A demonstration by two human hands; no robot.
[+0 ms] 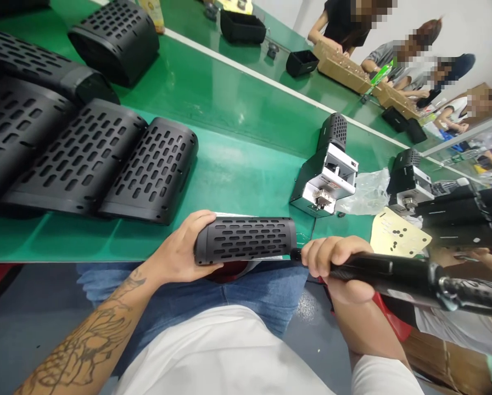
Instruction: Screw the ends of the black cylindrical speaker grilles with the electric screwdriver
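Observation:
My left hand (190, 247) is closed around the left end of a black speaker housing (248, 238) with rows of oblong slots. The housing lies lengthwise at the table's near edge, above my lap. In my right hand (340, 263) is a black electric screwdriver (390, 273), held level, its cord trailing off to the right. Its tip meets the right end of the housing, near the corner; any screw there is too small to make out. Left of it, several similar slotted housings (153, 170) lie side by side on the green table (238, 164).
A white-and-black screw feeder (328, 181) stands beyond my right hand, with a clear plastic bag (369, 192) beside it. Yellow paper (398, 233) with black dots lies to the right. Several co-workers sit across the table by a cardboard box (345, 71).

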